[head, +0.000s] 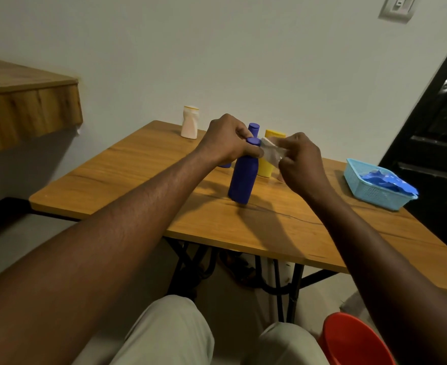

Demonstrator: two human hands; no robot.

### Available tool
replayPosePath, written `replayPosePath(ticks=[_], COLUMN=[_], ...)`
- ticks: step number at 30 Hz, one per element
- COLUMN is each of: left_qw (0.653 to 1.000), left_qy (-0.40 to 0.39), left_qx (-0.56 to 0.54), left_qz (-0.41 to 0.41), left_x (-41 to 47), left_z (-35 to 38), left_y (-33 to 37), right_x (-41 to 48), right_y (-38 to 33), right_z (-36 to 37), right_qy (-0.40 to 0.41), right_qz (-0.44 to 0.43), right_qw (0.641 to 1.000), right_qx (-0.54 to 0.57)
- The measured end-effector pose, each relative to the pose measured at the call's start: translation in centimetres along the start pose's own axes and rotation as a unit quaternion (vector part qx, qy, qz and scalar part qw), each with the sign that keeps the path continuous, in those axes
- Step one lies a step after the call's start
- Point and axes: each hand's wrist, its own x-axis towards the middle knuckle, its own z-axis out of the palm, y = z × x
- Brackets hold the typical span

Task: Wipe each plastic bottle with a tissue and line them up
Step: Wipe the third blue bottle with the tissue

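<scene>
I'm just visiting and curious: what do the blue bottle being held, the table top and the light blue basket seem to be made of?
The blue bottle looks like opaque plastic, smooth and matte, evenly coloured. The table shows grain lines and a slight sheen: wood or wood-look laminate, I cannot tell which. The basket seems thin moulded plastic, with mesh walls.

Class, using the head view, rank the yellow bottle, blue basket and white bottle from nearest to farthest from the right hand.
1. Yellow bottle, just behind the right hand.
2. Blue basket, off to its right.
3. White bottle, back-left corner.
</scene>
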Motion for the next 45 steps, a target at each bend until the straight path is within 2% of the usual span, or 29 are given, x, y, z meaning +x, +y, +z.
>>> replayPosePath(ticks=[3, 5, 8, 10, 15, 19, 23, 30, 36, 40, 42, 45], left_qw=[1.000, 1.000, 1.000, 1.000, 1.000, 1.000, 0.999, 0.999, 0.999, 0.999, 0.998, 0.998], left_qy=[0.002, -0.001, 0.004, 0.009, 0.009, 0.016, 0.026, 0.013, 0.022, 0.025, 0.028, 0.026], left_qx=[0.006, 0.005, 0.007, 0.004, 0.001, 0.006, 0.026, 0.030, 0.032, 0.037, 0.041, 0.045], left_qz=[-0.002, -0.001, 0.001, 0.000, -0.008, -0.014, -0.018, -0.020, -0.025, -0.026, -0.027, -0.024], left_x=[0.0, 0.1, 0.1, 0.0, -0.1, -0.1, 0.0, 0.0, -0.2, -0.3, -0.3, -0.3], left_z=[0.1, 0.1, 0.1, 0.1, 0.0, 0.2, 0.3, -0.1, -0.1, 0.1, 0.0, 0.0], left_y=[0.0, 0.1, 0.3, 0.2, 0.2, 0.1, 0.2, 0.6, 0.5, 0.4, 0.5, 0.5], right_x=[0.3, 0.4, -0.8, -1.9, -4.4, -6.0, -6.0, -3.3, -3.6, -5.7, -5.8, -5.4], right_y=[0.1, -0.3, -1.1, -1.1, -0.1, 0.9, 0.9, -0.3, 0.3, 1.9, 1.7, 0.6], right_z=[0.4, 0.7, 1.9, 2.9, 5.2, 6.6, 6.8, 4.9, 5.9, 7.1, 7.1, 6.5], right_qy=[0.048, 0.040, -0.041, -0.056, -0.051, -0.084, -0.073, 0.030, 0.004, -0.091, -0.113, -0.068], right_qz=[0.087, 0.099, 0.051, 0.026, 0.083, 0.105, 0.094, 0.055, 0.053, 0.095, 0.116, 0.141], right_qw=[0.985, 0.977, 0.982, 0.986, 0.979, 0.980, 0.987, 0.979, 0.975, 0.977, 0.970, 0.962], right_qx=[0.143, 0.186, 0.177, 0.156, 0.182, 0.147, 0.107, 0.194, 0.214, 0.169, 0.180, 0.225])
